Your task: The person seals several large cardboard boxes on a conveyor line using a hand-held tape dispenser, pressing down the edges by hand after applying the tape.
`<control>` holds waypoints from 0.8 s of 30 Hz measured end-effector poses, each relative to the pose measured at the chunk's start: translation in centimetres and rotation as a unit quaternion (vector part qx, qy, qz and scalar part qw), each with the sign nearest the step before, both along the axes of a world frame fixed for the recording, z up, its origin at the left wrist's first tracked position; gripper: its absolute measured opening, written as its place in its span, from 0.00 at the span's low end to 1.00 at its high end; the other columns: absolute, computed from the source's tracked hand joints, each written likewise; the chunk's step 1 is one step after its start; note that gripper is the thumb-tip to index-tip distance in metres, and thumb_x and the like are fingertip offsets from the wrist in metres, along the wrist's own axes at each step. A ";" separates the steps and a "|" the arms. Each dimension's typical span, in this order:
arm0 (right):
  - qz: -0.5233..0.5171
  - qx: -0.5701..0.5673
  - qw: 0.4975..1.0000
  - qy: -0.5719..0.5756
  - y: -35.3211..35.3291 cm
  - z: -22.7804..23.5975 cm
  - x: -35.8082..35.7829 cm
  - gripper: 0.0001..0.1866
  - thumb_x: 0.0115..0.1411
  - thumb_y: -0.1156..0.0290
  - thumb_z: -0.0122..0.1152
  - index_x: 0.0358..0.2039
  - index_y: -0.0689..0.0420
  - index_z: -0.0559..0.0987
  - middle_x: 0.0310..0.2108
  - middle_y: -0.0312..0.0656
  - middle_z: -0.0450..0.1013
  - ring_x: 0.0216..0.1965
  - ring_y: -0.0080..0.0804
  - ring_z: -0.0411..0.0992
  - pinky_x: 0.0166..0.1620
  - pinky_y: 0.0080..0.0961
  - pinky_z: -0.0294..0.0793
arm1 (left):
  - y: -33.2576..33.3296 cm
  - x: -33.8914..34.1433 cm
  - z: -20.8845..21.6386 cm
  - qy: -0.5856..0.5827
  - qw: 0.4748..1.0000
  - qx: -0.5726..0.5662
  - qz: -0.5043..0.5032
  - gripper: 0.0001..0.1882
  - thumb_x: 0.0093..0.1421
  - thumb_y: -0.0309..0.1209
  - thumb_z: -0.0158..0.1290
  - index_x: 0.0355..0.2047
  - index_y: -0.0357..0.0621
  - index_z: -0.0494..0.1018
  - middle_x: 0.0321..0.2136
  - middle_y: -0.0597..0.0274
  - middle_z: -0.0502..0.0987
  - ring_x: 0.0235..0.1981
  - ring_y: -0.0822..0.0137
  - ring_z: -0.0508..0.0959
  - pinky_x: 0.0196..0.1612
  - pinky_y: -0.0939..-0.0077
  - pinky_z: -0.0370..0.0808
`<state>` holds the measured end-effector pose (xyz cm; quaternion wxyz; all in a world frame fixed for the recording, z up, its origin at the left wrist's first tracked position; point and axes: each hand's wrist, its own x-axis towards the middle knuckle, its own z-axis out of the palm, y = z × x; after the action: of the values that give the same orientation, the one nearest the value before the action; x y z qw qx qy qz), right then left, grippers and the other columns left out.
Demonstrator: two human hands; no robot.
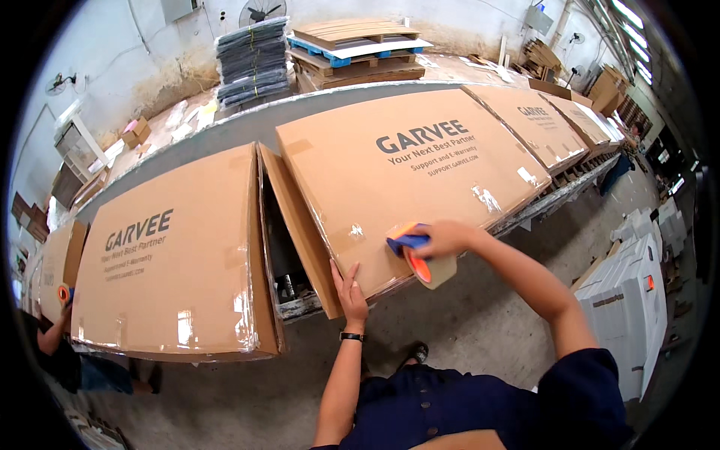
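The right hand (450, 238) holds its grip clasped round a blue-and-orange, pale-rolled tape dispenser (409, 241) at the front edge of a broad, black-printed brown cardboard carton (341, 169), whose corner the left hand (351, 297) touches, grip spread.

The broad, flat, tan cardboard box (397, 193) bears dark grey print (422, 136); the handheld blue-and-orange tape dispenser (411, 241) carries pale yellowish tape (444, 273); the buttoned cloth shirt (472, 409) is plain navy
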<state>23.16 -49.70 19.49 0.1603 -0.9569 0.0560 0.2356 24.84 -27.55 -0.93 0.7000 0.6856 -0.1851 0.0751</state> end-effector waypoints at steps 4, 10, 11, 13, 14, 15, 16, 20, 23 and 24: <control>-0.104 -0.001 0.993 -0.058 3.3 -2.3 -12.2 0.37 0.44 0.44 0.63 0.57 0.38 0.68 0.44 0.63 0.65 0.41 0.61 0.72 0.45 0.41 0.73 | 0.6 0.4 -0.8 -0.032 0.999 0.019 0.012 0.20 0.57 0.26 0.36 0.45 0.36 0.74 0.63 0.36 0.49 0.65 0.46 0.51 0.64 0.64 0.49; -0.227 0.017 0.974 -0.018 5.9 -6.0 -19.8 0.39 0.44 0.43 0.64 0.58 0.35 0.66 0.41 0.59 0.65 0.38 0.59 0.71 0.42 0.39 0.75 | -1.1 0.0 0.5 -0.045 0.998 -0.036 0.027 0.19 0.55 0.28 0.36 0.37 0.34 0.76 0.62 0.36 0.54 0.63 0.45 0.55 0.65 0.60 0.48; -0.205 0.002 0.977 -0.064 5.0 -8.4 -18.4 0.38 0.43 0.44 0.63 0.57 0.35 0.68 0.40 0.59 0.65 0.36 0.58 0.71 0.42 0.40 0.75 | -1.8 -0.1 0.3 -0.052 0.997 -0.034 0.035 0.19 0.56 0.29 0.36 0.38 0.33 0.75 0.62 0.36 0.54 0.63 0.46 0.55 0.65 0.60 0.48; -0.146 -0.039 0.987 -0.061 5.4 -10.7 -15.0 0.37 0.43 0.45 0.64 0.56 0.36 0.69 0.40 0.60 0.66 0.36 0.54 0.72 0.40 0.41 0.75 | -1.5 -0.3 -0.7 -0.063 0.996 -0.031 0.047 0.21 0.57 0.33 0.36 0.38 0.33 0.75 0.62 0.37 0.54 0.63 0.47 0.55 0.65 0.59 0.49; -0.117 -0.066 0.991 -0.016 5.9 -11.4 -12.2 0.36 0.43 0.45 0.64 0.55 0.38 0.70 0.42 0.60 0.66 0.37 0.52 0.72 0.39 0.41 0.75 | -1.3 0.1 -1.5 -0.071 0.996 -0.036 0.046 0.22 0.58 0.35 0.35 0.39 0.33 0.75 0.62 0.37 0.54 0.63 0.47 0.55 0.65 0.58 0.49; -0.078 -0.073 0.994 0.021 6.2 -14.0 -9.5 0.36 0.43 0.45 0.64 0.55 0.38 0.70 0.41 0.59 0.67 0.40 0.51 0.71 0.38 0.41 0.75 | -1.1 0.4 -2.4 -0.080 0.993 -0.063 0.052 0.23 0.59 0.39 0.36 0.40 0.33 0.74 0.62 0.37 0.54 0.63 0.47 0.55 0.64 0.58 0.50; -0.049 -0.082 0.993 0.067 6.0 -17.4 -9.4 0.36 0.43 0.44 0.64 0.54 0.39 0.71 0.41 0.58 0.68 0.42 0.50 0.71 0.38 0.40 0.76 | -1.1 0.0 -1.4 -0.052 0.997 -0.018 0.050 0.27 0.62 0.44 0.34 0.40 0.32 0.74 0.62 0.36 0.54 0.63 0.47 0.55 0.63 0.57 0.52; -0.087 0.024 0.994 0.060 6.7 -17.8 -11.2 0.37 0.49 0.44 0.60 0.58 0.47 0.68 0.48 0.59 0.68 0.53 0.49 0.66 0.45 0.38 0.73 | 0.0 0.8 -3.8 -0.090 0.993 0.040 0.071 0.34 0.66 0.52 0.29 0.42 0.33 0.73 0.61 0.36 0.54 0.63 0.43 0.55 0.63 0.51 0.52; -0.222 0.263 0.926 0.156 1.6 -16.4 -16.4 0.41 0.52 0.41 0.59 0.61 0.52 0.64 0.53 0.53 0.67 0.55 0.42 0.65 0.51 0.34 0.69 | -0.9 -0.4 -1.6 -0.055 0.994 0.087 0.040 0.18 0.57 0.26 0.37 0.42 0.30 0.72 0.60 0.36 0.57 0.62 0.47 0.59 0.62 0.59 0.56; -0.215 0.381 0.893 0.102 -0.1 -17.9 -18.6 0.39 0.55 0.41 0.55 0.62 0.51 0.63 0.57 0.50 0.63 0.57 0.39 0.63 0.54 0.32 0.66 | -0.3 -0.2 -0.2 0.002 0.983 0.179 0.039 0.19 0.55 0.23 0.38 0.44 0.31 0.71 0.59 0.37 0.58 0.60 0.47 0.60 0.60 0.61 0.58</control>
<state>4.52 -49.78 1.54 0.5528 -0.7576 0.1823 0.2955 24.66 -27.88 -1.09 0.5632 0.8065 -0.1672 0.0661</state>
